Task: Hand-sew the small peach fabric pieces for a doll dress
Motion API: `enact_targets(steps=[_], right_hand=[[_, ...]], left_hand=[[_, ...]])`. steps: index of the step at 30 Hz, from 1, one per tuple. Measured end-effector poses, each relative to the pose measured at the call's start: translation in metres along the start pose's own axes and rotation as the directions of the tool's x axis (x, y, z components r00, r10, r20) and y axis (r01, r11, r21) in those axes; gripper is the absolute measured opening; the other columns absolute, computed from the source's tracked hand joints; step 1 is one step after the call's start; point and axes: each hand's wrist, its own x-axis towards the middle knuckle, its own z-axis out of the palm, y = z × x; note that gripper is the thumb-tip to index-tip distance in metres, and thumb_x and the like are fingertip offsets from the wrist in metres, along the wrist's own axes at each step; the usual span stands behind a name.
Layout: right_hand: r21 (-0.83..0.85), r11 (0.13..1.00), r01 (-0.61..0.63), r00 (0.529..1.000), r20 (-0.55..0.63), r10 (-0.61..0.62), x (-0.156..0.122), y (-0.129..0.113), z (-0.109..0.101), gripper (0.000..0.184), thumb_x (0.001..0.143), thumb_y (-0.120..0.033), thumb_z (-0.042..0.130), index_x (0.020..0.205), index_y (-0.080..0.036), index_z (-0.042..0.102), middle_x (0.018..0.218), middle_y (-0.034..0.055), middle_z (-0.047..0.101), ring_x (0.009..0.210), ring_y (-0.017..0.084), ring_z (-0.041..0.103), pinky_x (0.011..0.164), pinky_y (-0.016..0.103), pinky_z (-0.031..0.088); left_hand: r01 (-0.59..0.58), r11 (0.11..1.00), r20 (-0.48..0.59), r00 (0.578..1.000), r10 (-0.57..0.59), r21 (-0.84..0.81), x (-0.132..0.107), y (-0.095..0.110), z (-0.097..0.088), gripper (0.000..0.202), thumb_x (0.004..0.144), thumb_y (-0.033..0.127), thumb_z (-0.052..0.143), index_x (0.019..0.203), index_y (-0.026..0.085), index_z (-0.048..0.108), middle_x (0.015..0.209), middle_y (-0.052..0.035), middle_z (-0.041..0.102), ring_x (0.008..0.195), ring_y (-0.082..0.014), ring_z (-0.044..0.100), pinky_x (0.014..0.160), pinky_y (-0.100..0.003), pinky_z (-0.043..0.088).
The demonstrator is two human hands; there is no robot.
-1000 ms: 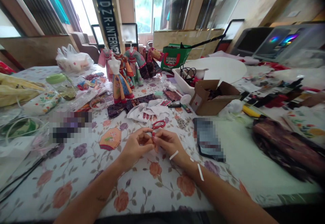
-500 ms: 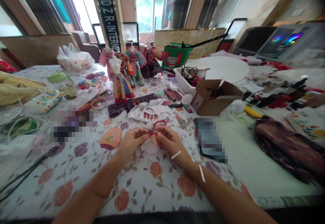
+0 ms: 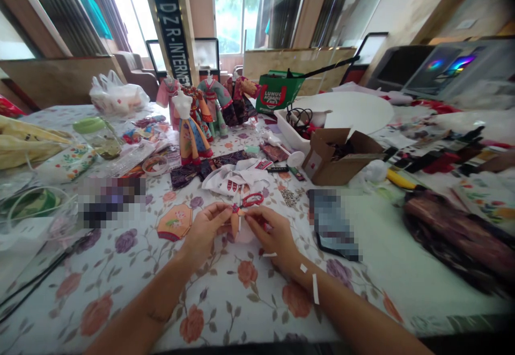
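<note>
While the left hand [image 3: 205, 230] pinches a small orange fabric piece [image 3: 237, 224] above the floral tablecloth [image 3: 120, 296], the right hand [image 3: 271, 235] grips its other edge. Red-handled scissors [image 3: 252, 200] sit just beyond, blades touching the fabric; whether held, cannot tell.

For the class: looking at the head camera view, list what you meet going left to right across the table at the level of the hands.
hexagonal embroidered fabric patch → left hand → small orange fabric piece → right hand → blurred flat object → dark brown patterned fabric
</note>
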Motion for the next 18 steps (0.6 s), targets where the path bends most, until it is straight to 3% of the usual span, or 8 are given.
enact_targets(steps=[7,13,18], right_hand=[[-0.05,0.998,0.037,0.998,-0.051,-0.04,-0.0009,0.001,-0.0011,0.011,0.085,-0.018,0.054,0.083,-0.019,0.065,0.073,0.002,0.067,0.062,0.014,0.058,0.058,0.024,0.045],[-0.1,0.979,0.176,0.982,-0.05,-0.181,-0.0022,-0.0022,-0.0012,0.01,0.085,-0.019,0.054,0.084,-0.02,0.064,0.073,0.0029,0.066,0.065,0.015,0.06,0.059,0.024,0.047],[-0.122,0.977,0.172,0.984,-0.027,-0.177,-0.0022,-0.003,-0.0017,0.01,0.086,-0.02,0.054,0.086,-0.022,0.064,0.082,0.0055,0.067,0.075,0.018,0.063,0.068,0.029,0.049]], left_hand=[[-0.073,0.974,0.088,0.995,0.056,0.214,-0.0025,0.0007,0.0025,0.059,0.064,0.017,0.077,0.115,0.021,0.047,0.086,-0.0002,0.061,0.071,-0.0148,0.063,0.062,-0.026,0.052],[-0.094,0.966,0.088,0.993,0.075,0.241,-0.0032,-0.0026,0.0036,0.051,0.07,0.019,0.073,0.114,0.02,0.047,0.078,0.0005,0.064,0.065,-0.0132,0.063,0.059,-0.024,0.05],[-0.024,0.988,0.076,0.997,0.012,0.151,-0.0042,0.0022,0.0054,0.051,0.067,0.025,0.076,0.11,0.017,0.05,0.074,-0.0009,0.067,0.061,-0.0131,0.062,0.058,-0.023,0.048]])
